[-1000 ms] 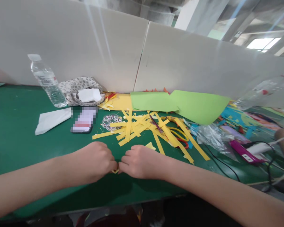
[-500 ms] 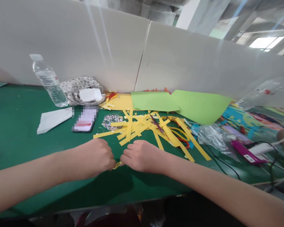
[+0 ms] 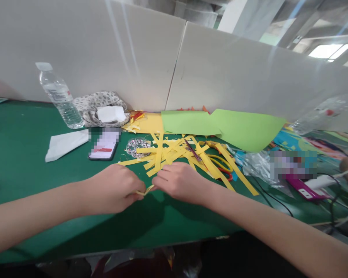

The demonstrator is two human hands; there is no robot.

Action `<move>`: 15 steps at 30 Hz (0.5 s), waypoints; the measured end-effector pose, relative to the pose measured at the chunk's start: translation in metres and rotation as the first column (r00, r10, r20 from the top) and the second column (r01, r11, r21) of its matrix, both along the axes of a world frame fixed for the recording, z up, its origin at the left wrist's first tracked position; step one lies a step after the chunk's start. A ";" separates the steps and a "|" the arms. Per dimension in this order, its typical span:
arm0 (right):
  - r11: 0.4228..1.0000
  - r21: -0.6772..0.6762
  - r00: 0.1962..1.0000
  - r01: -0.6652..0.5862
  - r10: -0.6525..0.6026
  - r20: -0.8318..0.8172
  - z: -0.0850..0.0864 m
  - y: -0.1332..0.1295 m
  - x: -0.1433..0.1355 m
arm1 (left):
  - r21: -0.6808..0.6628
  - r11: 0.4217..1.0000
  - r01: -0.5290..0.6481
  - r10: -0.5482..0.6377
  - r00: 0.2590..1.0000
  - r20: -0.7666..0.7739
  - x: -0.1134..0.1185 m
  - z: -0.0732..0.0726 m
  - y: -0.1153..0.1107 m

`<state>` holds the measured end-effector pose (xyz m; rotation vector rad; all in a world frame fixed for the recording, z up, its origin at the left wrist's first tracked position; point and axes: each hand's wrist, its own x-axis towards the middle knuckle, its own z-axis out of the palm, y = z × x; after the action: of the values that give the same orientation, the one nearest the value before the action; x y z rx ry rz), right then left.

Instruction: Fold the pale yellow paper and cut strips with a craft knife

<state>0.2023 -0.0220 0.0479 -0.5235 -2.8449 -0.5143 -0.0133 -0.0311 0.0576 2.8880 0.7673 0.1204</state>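
Evidently pinching a narrow, bent yellow paper strip (image 3: 146, 192) over the green counter (image 3: 104, 235): gripping toward nine o'clock with the closed left hand (image 3: 116, 189), and toward three o'clock with the curled fingers of the right hand (image 3: 179, 182). Showing only a short, V-like span between the hands and hiding both ends behind fingers, so leaving full length and number of layers impossible to tell. Probably weighing next to nothing, bending softly across the flat, yet feeling stiffer along any crease. Not looking slippery, but likely kinking or tearing under a hard tug or twist. Calling for a light fingertip pinch on the flat faces, close to the bend, without crushing it. Lying nearby, reckoning from the held strip: loose yellow strips (image 3: 159, 153) at one o'clock, a smartphone (image 3: 108, 148) at ten, green paper (image 3: 243, 129) at two.
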 end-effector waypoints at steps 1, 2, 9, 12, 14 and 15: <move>1.000 0.003 1.000 0.020 -0.020 -0.014 -0.001 0.000 0.000 | 0.004 0.997 -0.078 0.078 0.997 -0.003 0.001 0.000 0.001; 0.999 0.005 0.999 0.038 -0.038 -0.029 -0.001 0.000 0.000 | 0.018 0.990 -0.141 0.141 0.990 -0.005 0.002 -0.001 0.001; 0.996 -0.090 1.000 0.015 -0.016 -0.007 0.000 -0.005 -0.006 | 0.081 0.995 -0.058 0.056 0.998 0.025 0.001 -0.003 0.003; 0.990 -0.139 0.999 0.020 -0.024 -0.032 0.002 -0.005 -0.006 | -0.010 0.996 0.086 -0.085 0.993 0.082 -0.001 0.000 0.003; 0.984 -0.179 0.999 0.009 -0.014 -0.031 0.003 -0.006 -0.006 | -0.050 0.981 0.187 -0.182 0.978 0.098 -0.001 0.003 0.001; 0.979 -0.203 1.000 0.000 -0.004 -0.019 0.003 -0.006 -0.007 | -0.061 0.972 0.229 -0.222 0.970 0.096 -0.001 0.003 0.000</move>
<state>0.1957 -0.0279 0.0507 -0.5623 -2.8946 -0.2180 -0.0139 -0.0312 0.0610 2.8541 0.4150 0.1881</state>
